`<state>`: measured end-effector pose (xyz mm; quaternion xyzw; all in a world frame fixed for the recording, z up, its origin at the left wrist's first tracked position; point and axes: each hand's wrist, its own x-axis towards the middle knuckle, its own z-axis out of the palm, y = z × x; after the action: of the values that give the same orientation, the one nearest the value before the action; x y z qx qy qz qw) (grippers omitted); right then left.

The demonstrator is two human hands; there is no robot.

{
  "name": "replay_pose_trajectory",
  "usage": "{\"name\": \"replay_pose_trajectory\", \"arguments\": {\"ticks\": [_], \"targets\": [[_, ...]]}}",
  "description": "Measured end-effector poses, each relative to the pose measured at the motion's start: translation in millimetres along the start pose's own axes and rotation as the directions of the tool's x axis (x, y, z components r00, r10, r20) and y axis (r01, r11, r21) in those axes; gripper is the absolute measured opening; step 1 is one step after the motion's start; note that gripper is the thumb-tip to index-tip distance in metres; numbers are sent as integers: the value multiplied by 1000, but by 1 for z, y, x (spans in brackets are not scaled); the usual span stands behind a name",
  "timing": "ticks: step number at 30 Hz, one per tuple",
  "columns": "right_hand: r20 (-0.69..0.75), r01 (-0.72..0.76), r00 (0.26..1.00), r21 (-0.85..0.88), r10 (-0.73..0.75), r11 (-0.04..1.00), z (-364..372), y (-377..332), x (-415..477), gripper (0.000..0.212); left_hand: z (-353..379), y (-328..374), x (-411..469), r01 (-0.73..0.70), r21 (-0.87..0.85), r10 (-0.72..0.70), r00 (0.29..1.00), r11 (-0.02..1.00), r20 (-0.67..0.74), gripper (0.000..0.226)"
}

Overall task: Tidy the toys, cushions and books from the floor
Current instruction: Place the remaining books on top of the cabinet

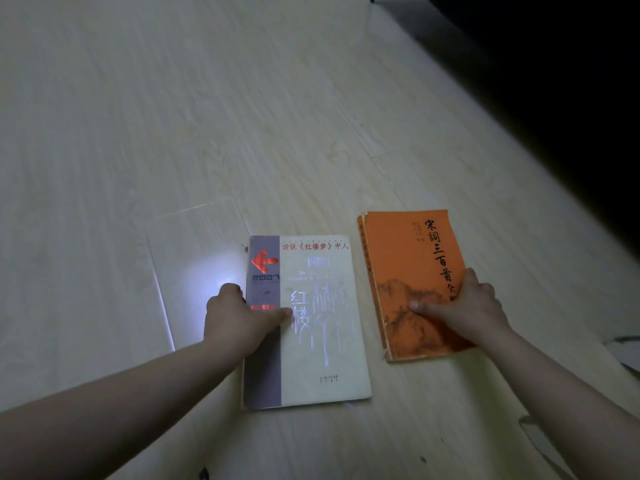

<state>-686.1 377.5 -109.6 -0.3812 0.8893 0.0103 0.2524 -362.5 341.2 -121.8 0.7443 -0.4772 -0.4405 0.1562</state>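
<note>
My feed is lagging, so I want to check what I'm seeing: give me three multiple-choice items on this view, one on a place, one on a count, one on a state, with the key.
1. Where does the orange book lie relative to the white-and-grey book?
A) to its right, apart from it
B) stacked on top of it
C) to its left, touching it

2. How many books lie on the floor?
A) one
B) two
C) four

3. What is the left hand doing?
A) hanging idle above the floor
B) gripping the white-and-grey book at its spine edge
C) holding a cushion

Key:
1 A, since a strip of bare floor shows between the two covers.
2 B, since only these two books are in view.
3 B, since its thumb lies on the cover and its fingers curl round the left edge.
</note>
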Motion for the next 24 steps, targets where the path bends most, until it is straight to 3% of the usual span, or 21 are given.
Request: {"name": "replay_pose_trajectory", "arguments": {"ticks": [3,5,8,10,14,19,24], "targets": [[27,-48,999,73,46,996,-2,1,6,113,-4,6,-1,109,-120,-107,994,987,22,71],[48,-79,996,166,72,983,0,4,8,108,-7,7,0,159,-191,-140,984,969,110,57],[53,-72,997,269,60,960,1,7,8,94,-8,8,-3,165,-260,-114,973,951,202,36],[32,-43,999,316,35,948,0,7,5,83,-6,8,-7,134,-285,-68,971,949,231,39],[-9,29,1000,383,-27,923,-2,11,-2,61,-3,7,-16,110,-340,45,907,934,418,57],[139,-105,990,543,34,833,-17,15,-5,46,-10,13,-17,112,-308,25,912,945,410,69],[152,-79,988,582,-13,810,-40,-2,-21,48,-17,34,-13,118,-261,-19,935,958,354,42]]}}
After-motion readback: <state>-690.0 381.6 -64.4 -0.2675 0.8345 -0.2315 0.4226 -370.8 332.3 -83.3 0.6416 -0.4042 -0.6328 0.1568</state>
